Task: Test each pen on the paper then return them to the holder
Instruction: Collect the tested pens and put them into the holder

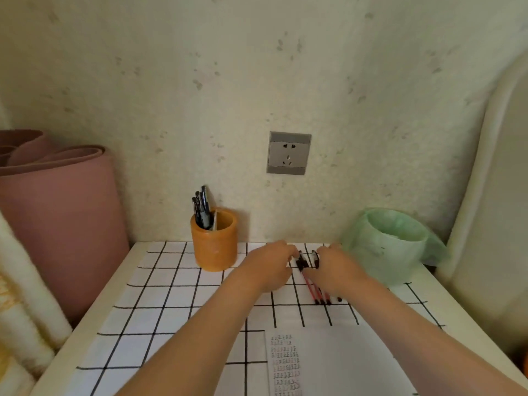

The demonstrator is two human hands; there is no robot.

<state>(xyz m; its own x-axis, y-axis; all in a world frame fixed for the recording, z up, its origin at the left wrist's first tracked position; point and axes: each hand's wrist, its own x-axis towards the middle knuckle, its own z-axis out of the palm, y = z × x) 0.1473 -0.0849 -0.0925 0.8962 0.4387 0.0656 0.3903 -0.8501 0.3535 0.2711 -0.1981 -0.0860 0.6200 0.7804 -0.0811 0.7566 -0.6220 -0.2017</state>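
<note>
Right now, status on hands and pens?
Left hand, right hand both at loose pens, grip unclear. Holder close by, part filled. Nothing between.

The holder point(215, 247) stands at the rear of the table point(160, 295), with pens point(202, 208) standing in it. Right of it, loose pens point(310, 284) lie on the table between the left hand point(268, 267) and the right hand point(340, 270). The paper point(343, 361) lies before them, front right. A bin point(391, 247) stands rear right.

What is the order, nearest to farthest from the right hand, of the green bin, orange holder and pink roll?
1. green bin, just right of the right hand.
2. orange holder, left, beyond the left hand.
3. pink roll, far left.
</note>
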